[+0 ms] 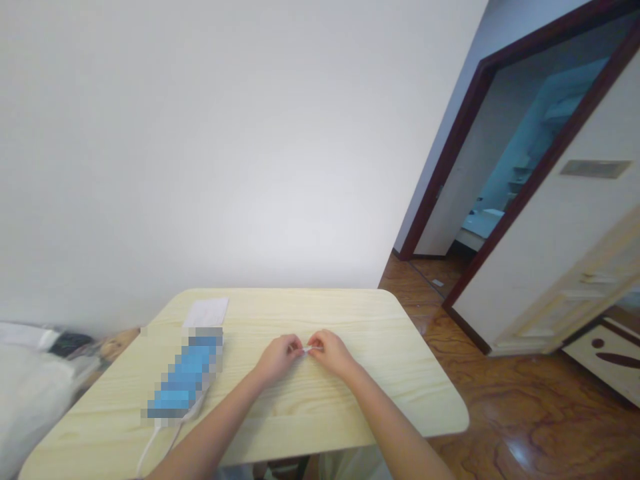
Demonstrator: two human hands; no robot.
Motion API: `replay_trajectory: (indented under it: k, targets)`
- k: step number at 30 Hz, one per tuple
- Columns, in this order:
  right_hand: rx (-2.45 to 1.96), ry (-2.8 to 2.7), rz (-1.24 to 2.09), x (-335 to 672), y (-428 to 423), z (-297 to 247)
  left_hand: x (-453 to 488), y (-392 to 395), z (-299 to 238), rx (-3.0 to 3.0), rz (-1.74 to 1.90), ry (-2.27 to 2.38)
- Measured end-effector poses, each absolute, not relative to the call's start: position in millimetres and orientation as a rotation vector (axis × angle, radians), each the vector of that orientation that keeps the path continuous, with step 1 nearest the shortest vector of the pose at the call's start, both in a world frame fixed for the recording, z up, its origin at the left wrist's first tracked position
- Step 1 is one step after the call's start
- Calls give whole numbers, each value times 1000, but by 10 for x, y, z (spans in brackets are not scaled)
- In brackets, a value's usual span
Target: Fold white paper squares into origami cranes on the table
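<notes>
Both hands are in the middle of a pale wooden table [350, 313], and they are close together, almost touching. The left hand [278, 357] and the right hand [333, 353] are each closed to a pinch, and their fingertips [300, 347] grasp a small white piece [313, 349] between them. This piece lies exactly in the gap between the two hands, a little above the table, and only a short part of it shows — it is too small to tell what it is. Neither hand holds anything else.

To the left of the hands, a long blue object [187, 373] lies on the table at a slant, but it is blurred, so its kind cannot be told. A white cord [155, 447] comes out from its near end and runs toward the near edge of the table, beside the left forearm [210, 440]. Behind the blue object, near the far edge, lies a white sheet of paper [207, 312].

On the left, beside the table, there is a soft white pile [30, 400]. On the right, a brown wooden floor [500, 413] extends to an open doorway with a dark frame [440, 167].
</notes>
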State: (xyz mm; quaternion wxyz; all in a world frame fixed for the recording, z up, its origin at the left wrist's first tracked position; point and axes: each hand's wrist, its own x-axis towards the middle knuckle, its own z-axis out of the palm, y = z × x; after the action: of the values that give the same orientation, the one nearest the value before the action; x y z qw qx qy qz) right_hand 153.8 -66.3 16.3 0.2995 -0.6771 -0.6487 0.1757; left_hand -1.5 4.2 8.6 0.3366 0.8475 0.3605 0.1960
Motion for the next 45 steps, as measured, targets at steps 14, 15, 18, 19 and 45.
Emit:
replay_trajectory:
  k: [14, 15, 18, 19, 45]
  targets:
    - [-1355, -1040, 712, 1385, -660, 222, 232, -80, 185, 1571, 1015, 816]
    - [-1348, -1034, 700, 1367, -668, 257, 228, -92, 200, 1553, 1014, 811]
    - [-1360, -1043, 658, 1336, -698, 350, 209, -125, 243, 1533, 1030, 804]
    - [-1373, -1051, 639, 1332, -707, 374, 203, -138, 259, 1539, 1044, 811]
    - [-1558, -1327, 112, 1293, -840, 672, 131, -242, 529, 1868, 1051, 916]
